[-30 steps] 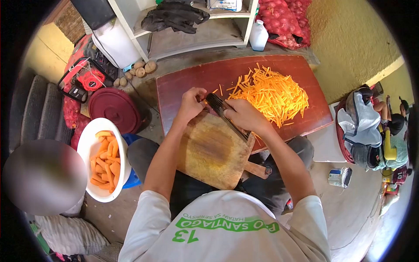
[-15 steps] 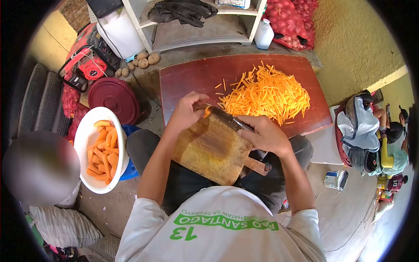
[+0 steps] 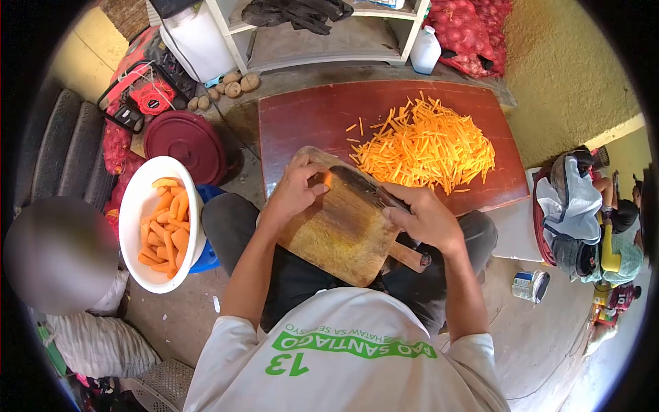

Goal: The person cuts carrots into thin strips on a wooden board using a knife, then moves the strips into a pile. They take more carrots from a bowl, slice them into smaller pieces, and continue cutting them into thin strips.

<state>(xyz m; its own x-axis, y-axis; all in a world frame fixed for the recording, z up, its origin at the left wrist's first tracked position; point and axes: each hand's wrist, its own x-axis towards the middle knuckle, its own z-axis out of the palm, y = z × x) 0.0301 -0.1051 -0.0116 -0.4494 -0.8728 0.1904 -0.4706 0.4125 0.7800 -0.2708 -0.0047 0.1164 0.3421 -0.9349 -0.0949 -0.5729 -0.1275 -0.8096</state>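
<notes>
Orange carrot piece (image 3: 327, 180), mostly hidden, pinched by left hand (image 3: 296, 192); right hand (image 3: 425, 220) clenched over knife (image 3: 367, 189) handle.

Daylight fell flat across a bare grey concrete floor (image 3: 542, 329), and a rough yellow wall (image 3: 576, 62) closed off the far right. At the back stood a white shelf unit (image 3: 322, 44) with dark cloth (image 3: 295, 10) heaped on it, and red mesh sacks (image 3: 473, 34) and a white jug (image 3: 425, 49) just beside it. To its left, potatoes (image 3: 233, 86) lay on the floor near a red machine (image 3: 147, 93) and a round maroon lid (image 3: 185, 144).
</notes>
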